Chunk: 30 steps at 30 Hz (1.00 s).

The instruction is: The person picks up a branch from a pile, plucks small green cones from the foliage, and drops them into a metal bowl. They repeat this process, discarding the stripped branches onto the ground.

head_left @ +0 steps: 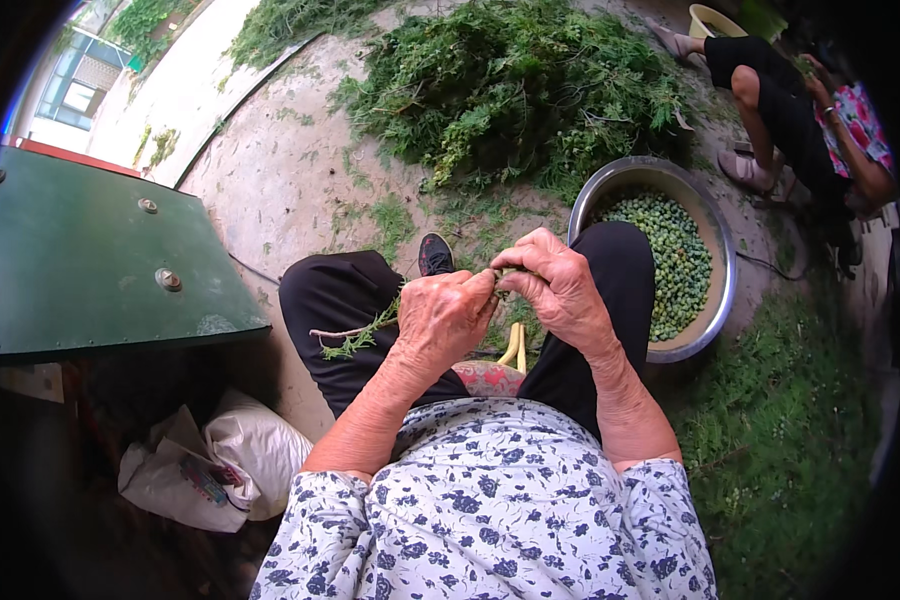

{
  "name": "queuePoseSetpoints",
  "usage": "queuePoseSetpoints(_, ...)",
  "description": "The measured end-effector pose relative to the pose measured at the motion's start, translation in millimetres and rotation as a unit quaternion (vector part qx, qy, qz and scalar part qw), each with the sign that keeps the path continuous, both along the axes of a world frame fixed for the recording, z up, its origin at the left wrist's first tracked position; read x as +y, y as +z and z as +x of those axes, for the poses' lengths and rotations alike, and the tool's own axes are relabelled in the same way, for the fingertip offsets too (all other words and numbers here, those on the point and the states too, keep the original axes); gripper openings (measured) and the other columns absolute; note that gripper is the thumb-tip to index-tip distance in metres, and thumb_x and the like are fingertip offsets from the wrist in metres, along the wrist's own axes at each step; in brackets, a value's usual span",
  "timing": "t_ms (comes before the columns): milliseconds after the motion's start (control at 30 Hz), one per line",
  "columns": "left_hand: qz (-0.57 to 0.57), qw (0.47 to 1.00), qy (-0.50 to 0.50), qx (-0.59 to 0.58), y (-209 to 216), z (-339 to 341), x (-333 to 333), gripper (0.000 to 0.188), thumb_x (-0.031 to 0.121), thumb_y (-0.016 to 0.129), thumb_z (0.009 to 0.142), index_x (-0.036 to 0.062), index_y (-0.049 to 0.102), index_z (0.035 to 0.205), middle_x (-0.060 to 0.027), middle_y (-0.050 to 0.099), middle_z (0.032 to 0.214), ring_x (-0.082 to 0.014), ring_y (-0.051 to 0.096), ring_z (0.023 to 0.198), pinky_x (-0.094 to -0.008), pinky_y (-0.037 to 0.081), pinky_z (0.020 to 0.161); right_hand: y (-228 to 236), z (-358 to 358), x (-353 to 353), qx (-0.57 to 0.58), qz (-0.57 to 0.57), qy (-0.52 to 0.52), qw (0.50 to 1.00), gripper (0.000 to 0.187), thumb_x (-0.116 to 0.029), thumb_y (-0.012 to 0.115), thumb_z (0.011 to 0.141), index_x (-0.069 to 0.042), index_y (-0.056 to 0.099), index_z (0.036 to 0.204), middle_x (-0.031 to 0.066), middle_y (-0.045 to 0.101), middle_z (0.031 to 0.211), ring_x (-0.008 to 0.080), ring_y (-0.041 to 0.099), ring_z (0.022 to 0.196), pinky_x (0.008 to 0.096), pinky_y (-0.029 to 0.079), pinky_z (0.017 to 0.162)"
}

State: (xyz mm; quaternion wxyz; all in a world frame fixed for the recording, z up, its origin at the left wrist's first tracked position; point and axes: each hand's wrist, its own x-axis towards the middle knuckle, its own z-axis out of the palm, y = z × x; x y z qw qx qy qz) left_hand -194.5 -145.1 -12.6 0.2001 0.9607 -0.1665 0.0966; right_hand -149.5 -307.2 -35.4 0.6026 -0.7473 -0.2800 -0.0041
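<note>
A thin leafy green sprig (362, 334) with a bare brown stem sticks out to the left from my left hand (444, 312), whose fingers are wrapped round it. My right hand (560, 287) meets the left fingertips above my lap, thumb and forefinger pinched on a small green bit of the sprig. Just what lies between those fingertips is mostly hidden. Beside my right knee stands a wide metal basin (718, 215), holding many small round green cones or berries (667, 255).
A large heap of cut green branches (515, 95) lies ahead, with more greenery (780, 430) at my right. A green metal panel (100, 255) and a white sack (255, 450) are on my left. Another person (780, 110) sits at the far right near a pale yellow tub (718, 18).
</note>
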Motion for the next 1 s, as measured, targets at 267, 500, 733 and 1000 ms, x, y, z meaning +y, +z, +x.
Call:
queuePoseSetpoints(267, 0.020, 0.998, -0.027, -0.044, 3, 0, 3, 0.020, 0.015, 0.068, 0.069, 0.0088, 0.060, 0.085, -0.0037, 0.049, 0.057, -0.0218, 0.055, 0.054, -0.0340, 0.041, 0.047, -10, 9, -23, 0.452, 0.390, 0.008, 0.802, 0.017, -0.019, 0.060, 0.088, -0.003, 0.056, 0.094, -0.0002, 0.052, 0.064, 0.0081, 0.049, 0.055, 0.0181, 0.035, 0.047)
queuePoseSetpoints(500, 0.079, 0.992, -0.044, -0.092, 0, 2, 8, 0.031, 0.018, 0.069, 0.067, 0.0092, 0.061, 0.096, -0.0011, 0.048, 0.062, -0.0176, 0.052, 0.058, -0.0320, 0.039, 0.053, -4, 9, -27, 0.429, 0.345, 0.035, 0.834, 0.011, -0.012, 0.060, 0.087, -0.002, 0.058, 0.092, 0.0036, 0.056, 0.080, 0.0092, 0.053, 0.064, 0.0192, 0.038, 0.050)
queuePoseSetpoints(733, 0.102, 0.988, -0.048, -0.110, -1, 4, 6, 0.032, 0.018, 0.067, 0.067, 0.0096, 0.061, 0.097, -0.0001, 0.046, 0.061, -0.0170, 0.051, 0.058, -0.0317, 0.039, 0.054, 3, 2, -8, 0.068, 0.010, -0.002, 0.998, 0.027, -0.008, 0.069, 0.074, -0.005, 0.065, 0.101, 0.0052, 0.054, 0.082, 0.0144, 0.052, 0.075, 0.0247, 0.043, 0.066)
queuePoseSetpoints(1000, 0.085, 0.989, -0.035, -0.116, -3, 5, 6, 0.033, 0.016, 0.068, 0.063, 0.0082, 0.061, 0.095, -0.0011, 0.048, 0.062, -0.0177, 0.053, 0.059, -0.0316, 0.040, 0.054, -2, -5, -1, 0.070, 0.016, -0.023, 0.997, 0.023, -0.003, 0.069, 0.074, -0.004, 0.067, 0.097, 0.0041, 0.053, 0.075, 0.0132, 0.052, 0.072, 0.0244, 0.043, 0.064)
